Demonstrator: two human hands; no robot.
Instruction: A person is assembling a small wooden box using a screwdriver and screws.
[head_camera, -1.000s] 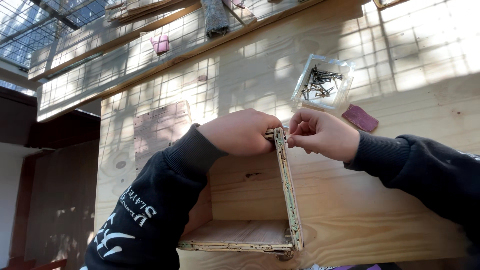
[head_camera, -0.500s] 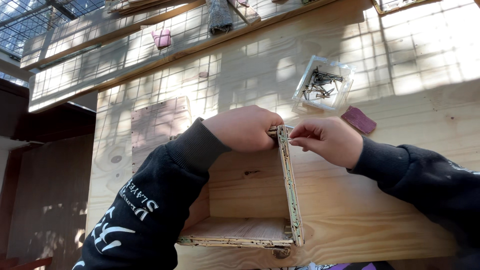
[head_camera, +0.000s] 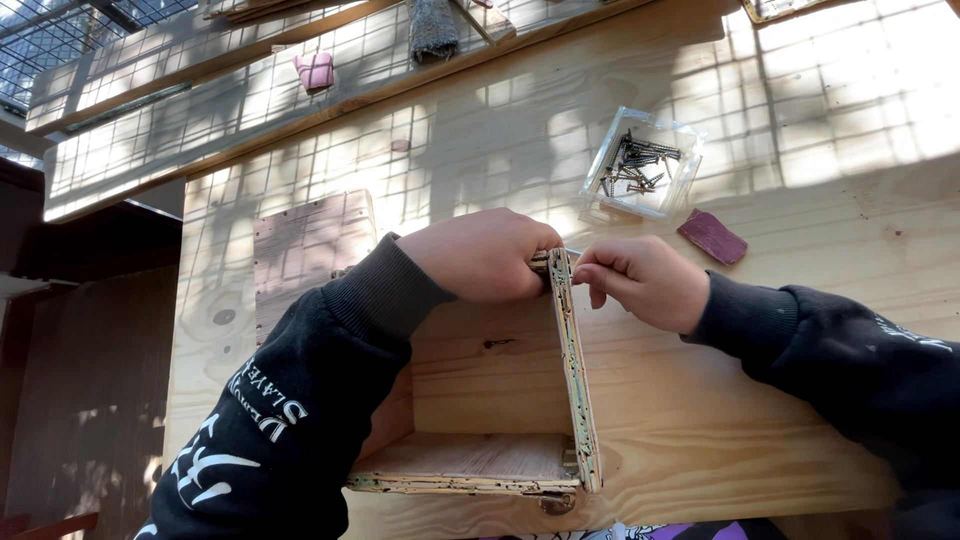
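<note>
the left hand clamps the top corner of the open, paint-flecked plywood box on the pale wooden workbench. the right hand pinches something hidden at that corner. a clear square plastic tub of dark screws sits beyond.

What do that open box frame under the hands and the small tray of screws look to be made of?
Box frame: plywood, it seems; layered cut edges with flaking pale paint, unfinished grain inside. Tray: clear plastic, probably; the bench shows through its walls. Screws: dark, likely metal. The left hand and right hand pinch the frame's top corner.
</note>
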